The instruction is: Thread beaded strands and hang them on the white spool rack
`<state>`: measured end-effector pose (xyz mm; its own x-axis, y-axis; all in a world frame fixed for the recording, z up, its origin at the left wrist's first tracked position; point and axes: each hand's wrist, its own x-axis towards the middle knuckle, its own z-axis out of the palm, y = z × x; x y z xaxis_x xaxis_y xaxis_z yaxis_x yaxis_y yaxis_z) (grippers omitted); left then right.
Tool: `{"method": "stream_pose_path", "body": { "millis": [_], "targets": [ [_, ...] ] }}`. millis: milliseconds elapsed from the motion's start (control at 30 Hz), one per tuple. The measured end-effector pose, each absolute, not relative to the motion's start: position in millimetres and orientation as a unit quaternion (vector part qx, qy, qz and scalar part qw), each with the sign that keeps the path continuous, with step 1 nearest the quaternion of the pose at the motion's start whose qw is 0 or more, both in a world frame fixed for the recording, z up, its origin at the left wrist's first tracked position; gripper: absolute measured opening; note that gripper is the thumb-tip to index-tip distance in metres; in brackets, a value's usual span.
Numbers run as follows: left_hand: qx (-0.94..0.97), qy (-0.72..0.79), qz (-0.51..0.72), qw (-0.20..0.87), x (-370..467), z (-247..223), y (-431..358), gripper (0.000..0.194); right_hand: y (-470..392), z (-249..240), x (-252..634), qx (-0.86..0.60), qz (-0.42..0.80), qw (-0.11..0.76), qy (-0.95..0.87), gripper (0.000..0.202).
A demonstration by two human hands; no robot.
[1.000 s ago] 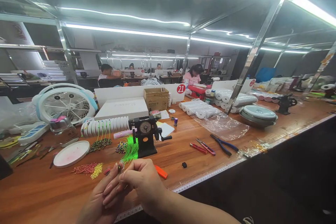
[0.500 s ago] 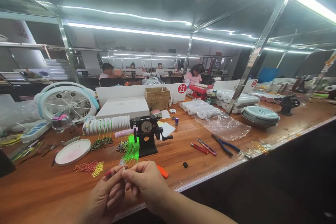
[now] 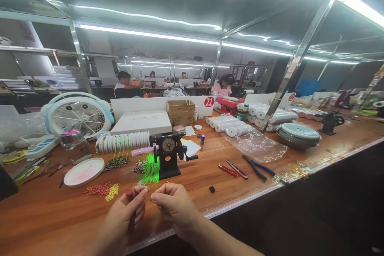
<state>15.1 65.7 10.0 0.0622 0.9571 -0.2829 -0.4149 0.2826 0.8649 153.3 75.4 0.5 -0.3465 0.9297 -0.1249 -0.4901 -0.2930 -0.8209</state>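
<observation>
Above the front edge of the table, my left hand (image 3: 127, 210) is closed, thumb pressed against the forefinger. Something small and red (image 3: 129, 193) shows at its fingers; its kind is unclear. Just to the right, my right hand (image 3: 175, 206) pinches thumb and forefinger together on something too small to make out. A small gap separates the two hands' fingertips. Beyond them lie a heap of small red pieces (image 3: 98, 189), a heap of yellow pieces (image 3: 112, 193) and a bundle of bright green strands (image 3: 150, 172). A black hand-cranked winder with a dial (image 3: 168, 152) stands behind.
White spools (image 3: 126, 142) line up left of the winder. A white round lid (image 3: 84, 173) and a fan (image 3: 79, 118) are at left. Pliers (image 3: 256, 167), a red pen-like tool (image 3: 228, 170) and a black lump (image 3: 212, 189) lie at right. A measuring tape (image 3: 237, 204) runs along the edge.
My hands were touching at the fingertips and are now slightly apart, the right one shifted right. The orange tool seen beside the right hand is now out of sight.
</observation>
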Motion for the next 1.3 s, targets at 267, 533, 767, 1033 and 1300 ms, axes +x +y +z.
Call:
{"method": "stream_pose_path", "body": {
  "millis": [267, 533, 767, 1033, 1300],
  "targets": [
    [0.455, 0.480, 0.426, 0.617, 22.7, 18.8, 55.9, 0.037, 79.9, 3.4, 153.5, -0.377, 0.606, 0.519, -0.470, 0.027],
    [0.476, 0.450, 0.447, 0.609, 31.8, 18.5, 58.8, 0.036, 78.3, -1.1, 155.8, -0.351, 0.557, 0.523, -0.541, 0.028],
    [0.405, 0.413, 0.488, 0.653, 37.5, 27.2, 64.7, 0.036, 81.2, 1.3, 169.9, -0.341, 0.617, 0.534, -0.467, 0.028],
    [0.364, 0.406, 0.482, 0.686, 45.7, 33.0, 72.0, 0.027, 73.3, 13.4, 184.8, -0.310, 0.734, 0.476, -0.373, 0.029],
    [0.385, 0.416, 0.466, 0.679, 49.9, 24.7, 79.5, 0.033, 78.9, 9.3, 187.7, -0.323, 0.715, 0.479, -0.394, 0.029]
  ]
}}
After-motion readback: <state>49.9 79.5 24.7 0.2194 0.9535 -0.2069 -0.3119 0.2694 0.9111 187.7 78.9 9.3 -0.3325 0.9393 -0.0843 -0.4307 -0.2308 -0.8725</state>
